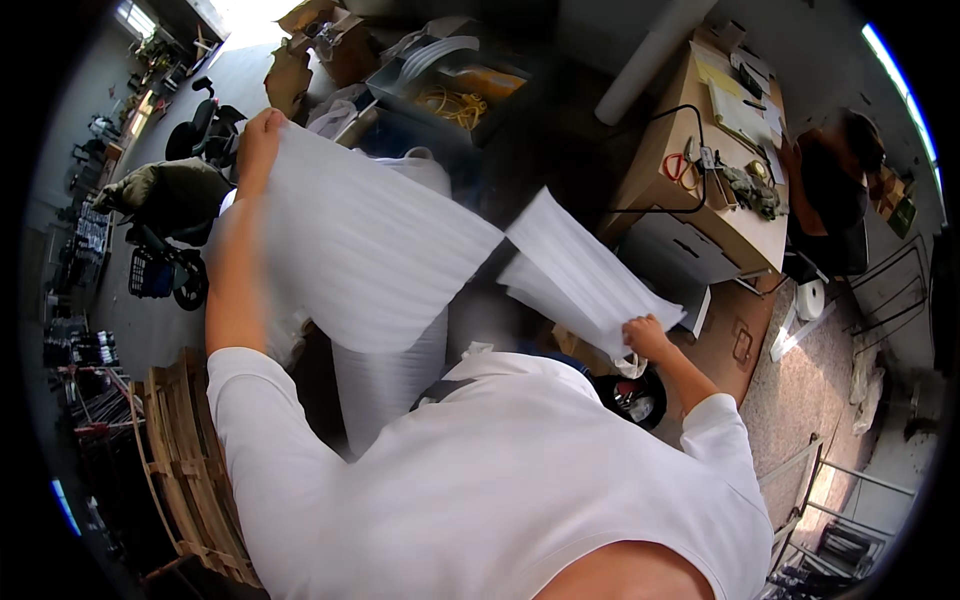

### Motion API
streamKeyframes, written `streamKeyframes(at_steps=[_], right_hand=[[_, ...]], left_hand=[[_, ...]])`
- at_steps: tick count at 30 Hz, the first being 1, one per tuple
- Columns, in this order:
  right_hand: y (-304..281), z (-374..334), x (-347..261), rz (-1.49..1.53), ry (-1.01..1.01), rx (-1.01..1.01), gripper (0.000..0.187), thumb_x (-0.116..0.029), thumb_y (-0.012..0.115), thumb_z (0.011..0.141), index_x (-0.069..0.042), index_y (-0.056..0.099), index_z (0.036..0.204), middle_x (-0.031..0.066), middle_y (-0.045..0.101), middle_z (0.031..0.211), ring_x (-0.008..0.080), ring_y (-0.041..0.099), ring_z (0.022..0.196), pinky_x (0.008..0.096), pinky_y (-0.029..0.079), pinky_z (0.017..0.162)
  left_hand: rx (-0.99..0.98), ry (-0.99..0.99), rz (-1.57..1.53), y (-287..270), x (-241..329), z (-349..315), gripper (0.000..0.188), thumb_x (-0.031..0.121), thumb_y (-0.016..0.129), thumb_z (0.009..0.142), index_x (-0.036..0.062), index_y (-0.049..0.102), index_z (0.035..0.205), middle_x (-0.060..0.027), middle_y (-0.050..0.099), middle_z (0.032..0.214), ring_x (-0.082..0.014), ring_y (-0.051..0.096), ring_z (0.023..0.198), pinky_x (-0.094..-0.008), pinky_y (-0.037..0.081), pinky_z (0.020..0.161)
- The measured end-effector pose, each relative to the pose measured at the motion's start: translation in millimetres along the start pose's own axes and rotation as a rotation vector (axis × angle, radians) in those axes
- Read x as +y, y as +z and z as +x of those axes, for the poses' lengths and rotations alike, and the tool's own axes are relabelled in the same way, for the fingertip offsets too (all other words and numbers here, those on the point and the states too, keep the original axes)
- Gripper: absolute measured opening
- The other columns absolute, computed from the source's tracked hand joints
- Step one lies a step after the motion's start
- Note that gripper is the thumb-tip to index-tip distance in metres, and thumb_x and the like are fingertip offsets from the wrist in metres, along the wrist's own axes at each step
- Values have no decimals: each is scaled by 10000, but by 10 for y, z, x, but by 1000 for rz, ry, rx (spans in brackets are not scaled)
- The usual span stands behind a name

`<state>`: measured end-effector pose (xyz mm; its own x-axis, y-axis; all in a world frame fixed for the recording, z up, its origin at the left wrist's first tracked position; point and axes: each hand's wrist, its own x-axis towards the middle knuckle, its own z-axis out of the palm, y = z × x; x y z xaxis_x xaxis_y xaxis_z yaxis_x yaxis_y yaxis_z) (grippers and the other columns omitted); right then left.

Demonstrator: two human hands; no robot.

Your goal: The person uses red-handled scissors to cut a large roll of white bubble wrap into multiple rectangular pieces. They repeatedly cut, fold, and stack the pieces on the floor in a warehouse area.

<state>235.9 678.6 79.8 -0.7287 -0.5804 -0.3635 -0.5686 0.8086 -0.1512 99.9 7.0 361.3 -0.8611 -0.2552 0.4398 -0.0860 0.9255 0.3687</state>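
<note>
My left hand is raised at the upper left, its fingers closed on the top corner of a wide white foam sheet. Low on the right, my right hand grips the end of a smaller, folded-looking foam piece. The two pieces come together at a narrow point between my hands; whether they are joined there I cannot tell. Behind and below the wide sheet stands a thick white foam roll, partly hidden by it. Some motion blur softens the wide sheet's edges.
A wooden desk at the right bears red-handled scissors and papers. Someone in dark clothing is beside it. Ahead is a bin with yellow cord. Wooden pallets stand left; a scooter is beyond.
</note>
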Motion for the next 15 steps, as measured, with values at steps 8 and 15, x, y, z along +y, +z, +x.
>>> streamKeyframes(at_steps=[8,15], right_hand=[[-2107,682,-676,239,-228,467,109,4,599,673,-25,547,765,114,554,936,300,510,925,366,387,824],[-3006,1551,-1475,706,-632,497,108,28,599,692,-19,568,785,64,528,947,260,513,907,308,440,757]], left_hand=[[-165,211,-162,282,1034,-440,166,211,473,828,78,569,806,-141,589,763,-335,562,754,-378,427,645],[-377,230,-427,498,2436,-881,163,201,539,804,40,567,806,-115,589,690,-240,561,608,-320,426,608]])
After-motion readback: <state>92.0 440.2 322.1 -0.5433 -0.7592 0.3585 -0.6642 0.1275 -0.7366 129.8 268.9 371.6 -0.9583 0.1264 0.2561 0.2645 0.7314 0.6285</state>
